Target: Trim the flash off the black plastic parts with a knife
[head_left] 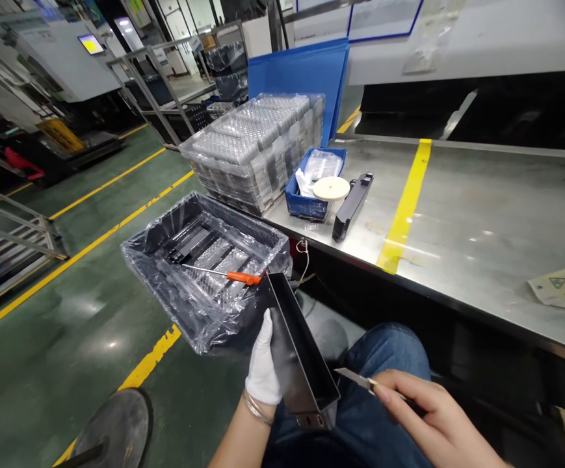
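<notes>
Fingers of the gloved left hand [263, 364] clamp a black metal channel [299, 351] | right hand [426, 409] fingers pinch a blade [355, 377], tip just beside the channel's edge | bagged tray [204, 266] beyond, holding a screwdriver [228, 275]

A factory floor: green painted concrete with yellow lane lines [111, 229], a long steel workbench [482, 221] marked by a yellow stripe, and machines [52, 58] with a lit screen behind metal racks [165, 84]. Stacked plastic part trays [255, 146] (wrapped in clear film) sit on the bench beside a blue bin [306, 201].
</notes>
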The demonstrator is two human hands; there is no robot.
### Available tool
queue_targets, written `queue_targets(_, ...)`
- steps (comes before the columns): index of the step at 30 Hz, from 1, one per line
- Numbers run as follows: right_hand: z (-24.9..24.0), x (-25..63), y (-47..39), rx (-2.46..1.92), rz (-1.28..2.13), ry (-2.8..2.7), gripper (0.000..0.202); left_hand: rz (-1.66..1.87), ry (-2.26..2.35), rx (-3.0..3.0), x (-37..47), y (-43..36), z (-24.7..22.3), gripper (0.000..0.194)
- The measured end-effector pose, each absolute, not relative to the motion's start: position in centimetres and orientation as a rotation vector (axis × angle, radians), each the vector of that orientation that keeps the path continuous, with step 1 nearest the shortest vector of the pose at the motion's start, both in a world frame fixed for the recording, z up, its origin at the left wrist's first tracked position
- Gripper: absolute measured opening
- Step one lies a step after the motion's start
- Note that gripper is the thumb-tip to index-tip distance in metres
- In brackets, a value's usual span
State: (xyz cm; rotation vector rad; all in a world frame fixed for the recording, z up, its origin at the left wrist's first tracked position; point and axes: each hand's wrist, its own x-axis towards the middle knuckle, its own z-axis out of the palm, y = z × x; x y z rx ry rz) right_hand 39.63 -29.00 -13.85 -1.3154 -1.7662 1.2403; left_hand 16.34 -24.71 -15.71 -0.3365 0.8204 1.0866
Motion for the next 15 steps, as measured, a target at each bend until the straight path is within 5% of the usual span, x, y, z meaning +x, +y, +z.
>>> queue_targets(4,-14.8,39.9,-29.8,-1.361,1.377,-1.682,0.033,1.275,0.704,-0.301,16.2,-24.4,-15.6,0.062)
queue_targets(8,-16.0,39.4,-30.5,-1.467,1.427,-1.458,0.041,1.467,0.620,-0.172,15.4,-24.3,-15.8,0.030)
queue_targets(15,-14.0,33.5,-31.2,-1.456,1.584,-0.786,0.055,1.514,0.709,-0.155,13.7,-24.2,-16.7,0.050)
